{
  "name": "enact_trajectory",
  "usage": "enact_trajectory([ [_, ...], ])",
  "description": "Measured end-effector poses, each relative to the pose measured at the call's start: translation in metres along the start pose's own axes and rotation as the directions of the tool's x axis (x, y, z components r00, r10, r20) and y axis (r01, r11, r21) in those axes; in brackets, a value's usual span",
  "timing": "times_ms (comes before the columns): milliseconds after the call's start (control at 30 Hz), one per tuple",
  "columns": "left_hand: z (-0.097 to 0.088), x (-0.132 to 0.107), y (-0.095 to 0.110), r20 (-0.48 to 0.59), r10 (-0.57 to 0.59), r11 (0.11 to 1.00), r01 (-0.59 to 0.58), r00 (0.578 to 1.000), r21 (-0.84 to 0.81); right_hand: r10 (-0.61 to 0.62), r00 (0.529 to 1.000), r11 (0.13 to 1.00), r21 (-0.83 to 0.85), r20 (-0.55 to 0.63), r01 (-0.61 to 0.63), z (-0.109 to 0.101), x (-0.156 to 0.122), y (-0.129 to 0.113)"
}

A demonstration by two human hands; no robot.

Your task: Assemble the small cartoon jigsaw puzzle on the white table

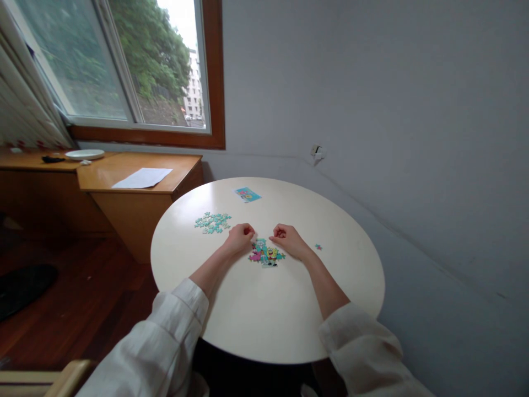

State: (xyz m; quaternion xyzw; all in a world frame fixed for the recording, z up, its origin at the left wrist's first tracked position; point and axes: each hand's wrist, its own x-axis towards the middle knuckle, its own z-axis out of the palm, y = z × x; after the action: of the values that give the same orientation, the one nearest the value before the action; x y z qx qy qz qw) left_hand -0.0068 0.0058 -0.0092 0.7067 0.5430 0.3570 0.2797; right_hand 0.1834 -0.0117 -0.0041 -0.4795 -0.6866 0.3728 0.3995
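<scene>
White desk (pixel 252 314) bears a part-built puzzle (pixel 266 255) at the frame's centre, just below and between a person's left hand (pixel 242 237) and right hand (pixel 286 239), neither clearly nearer; both curl loosely, any piece within impossible to make out

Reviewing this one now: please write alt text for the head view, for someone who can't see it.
A person's left hand and right hand, fingers curled, flank the far part of a partly assembled cartoon jigsaw on a round, pale table. Loose pieces lie to the left, a single piece to the right, and a picture card farther back.
</scene>
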Motion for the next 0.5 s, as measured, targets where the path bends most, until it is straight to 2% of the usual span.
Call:
enact_trajectory([
  [300,0.002,0.0,-0.003,0.01,-0.006,1.0,0.006,1.0,-0.005,-0.013,0.973,1.0,-0.024,-0.23,0.008,-0.013,0.007,0.006],
  [500,0.002,-0.002,0.001,0.024,-0.013,0.999,0.014,1.0,-0.042,0.041,0.971,0.998,-0.038,-0.236,-0.052,-0.024,0.007,0.009],
])
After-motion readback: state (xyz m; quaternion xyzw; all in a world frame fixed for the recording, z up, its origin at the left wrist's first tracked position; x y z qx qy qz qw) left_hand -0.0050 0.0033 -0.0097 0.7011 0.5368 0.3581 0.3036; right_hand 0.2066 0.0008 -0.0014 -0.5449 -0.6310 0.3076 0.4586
